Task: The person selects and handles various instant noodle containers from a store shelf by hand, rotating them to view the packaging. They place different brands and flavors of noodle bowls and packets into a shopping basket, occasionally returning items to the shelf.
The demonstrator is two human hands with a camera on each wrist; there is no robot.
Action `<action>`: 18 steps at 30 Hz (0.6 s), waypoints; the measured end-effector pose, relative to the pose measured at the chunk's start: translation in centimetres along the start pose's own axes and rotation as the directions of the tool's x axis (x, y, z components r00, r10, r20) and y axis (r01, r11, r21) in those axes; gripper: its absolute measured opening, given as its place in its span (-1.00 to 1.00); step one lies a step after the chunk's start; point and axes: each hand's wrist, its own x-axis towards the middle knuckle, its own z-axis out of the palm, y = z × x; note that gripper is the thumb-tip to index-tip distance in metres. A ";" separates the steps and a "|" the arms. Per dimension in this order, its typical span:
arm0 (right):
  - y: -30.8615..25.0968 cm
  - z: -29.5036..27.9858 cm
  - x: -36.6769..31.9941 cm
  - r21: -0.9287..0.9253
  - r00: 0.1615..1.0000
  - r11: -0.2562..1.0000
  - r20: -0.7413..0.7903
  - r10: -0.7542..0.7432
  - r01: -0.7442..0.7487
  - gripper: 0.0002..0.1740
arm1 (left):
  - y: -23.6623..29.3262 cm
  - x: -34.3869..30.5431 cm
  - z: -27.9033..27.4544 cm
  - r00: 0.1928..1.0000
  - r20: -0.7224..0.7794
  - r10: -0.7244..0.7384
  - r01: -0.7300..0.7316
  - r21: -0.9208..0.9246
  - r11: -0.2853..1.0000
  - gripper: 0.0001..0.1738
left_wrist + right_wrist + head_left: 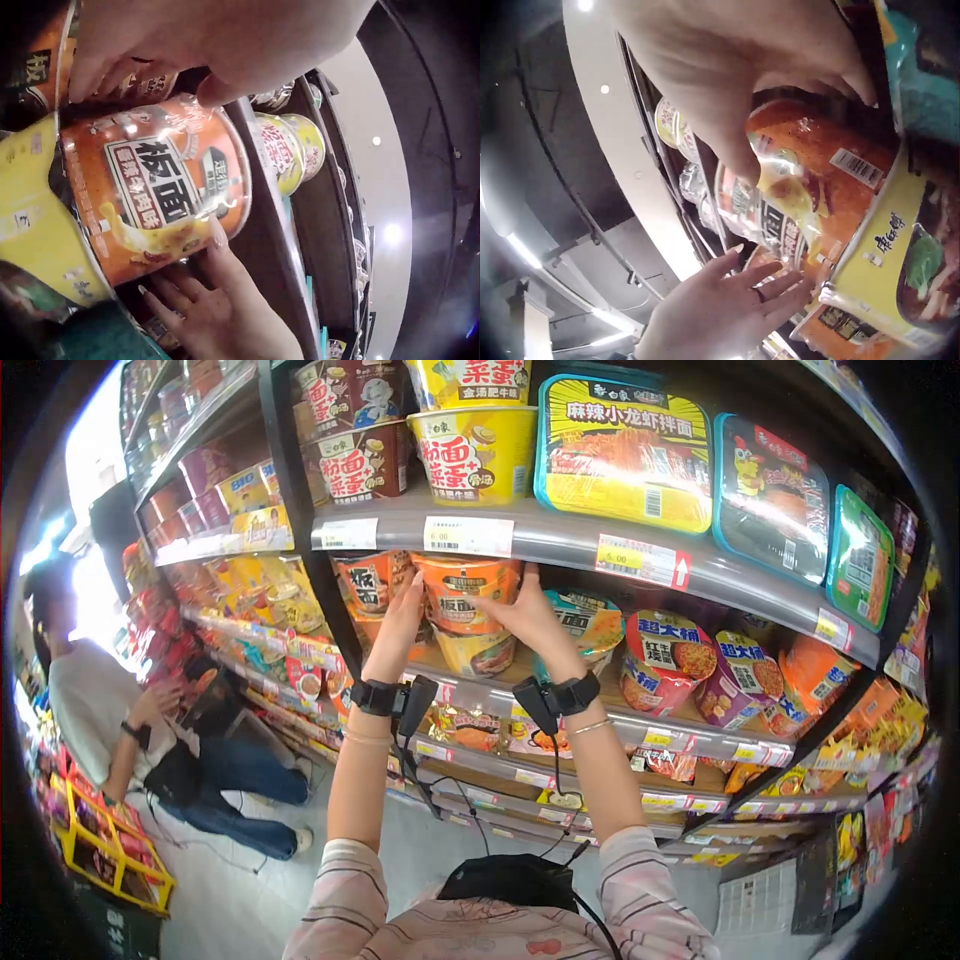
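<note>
An orange noodle cup sits stacked on a yellow-fronted noodle cup on the shelf below the price labels. My left hand lies along its left side, fingers extended into the gap beside another orange cup. From the other side my right hand grips the orange cup, thumb across its front and fingers round its side. Both hands show around the cup in the left wrist view, where the right thumb touches the printed front. The cup's back is hidden.
Close above is a shelf edge with price labels, bearing large yellow cups and noodle trays. A teal-lidded cup and red cups stand to the right. A dark upright post is at left. Another person stands left.
</note>
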 end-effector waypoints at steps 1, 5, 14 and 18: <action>0.6 0.7 0.3 0.017 0.997 0.997 0.012 0.074 -0.074 0.03 | -0.3 0.6 -0.4 0.998 0.051 -0.043 0.047 -0.070 0.996 -0.45; -3.1 1.8 -2.3 0.002 0.987 0.997 -0.142 0.072 -0.072 0.04 | 1.3 -3.6 1.1 0.985 -0.032 0.168 -0.164 0.086 0.983 -0.38; -12.8 -3.6 -19.0 -0.330 0.914 0.892 -0.362 0.183 -0.309 0.07 | 2.2 -16.6 5.4 0.925 0.372 0.081 -0.016 -0.175 0.984 -0.34; -17.7 -7.9 -28.9 -0.302 0.796 0.788 -0.492 0.353 -0.537 0.06 | -0.8 -19.8 9.7 0.803 0.583 -0.124 0.367 -0.318 0.874 -0.31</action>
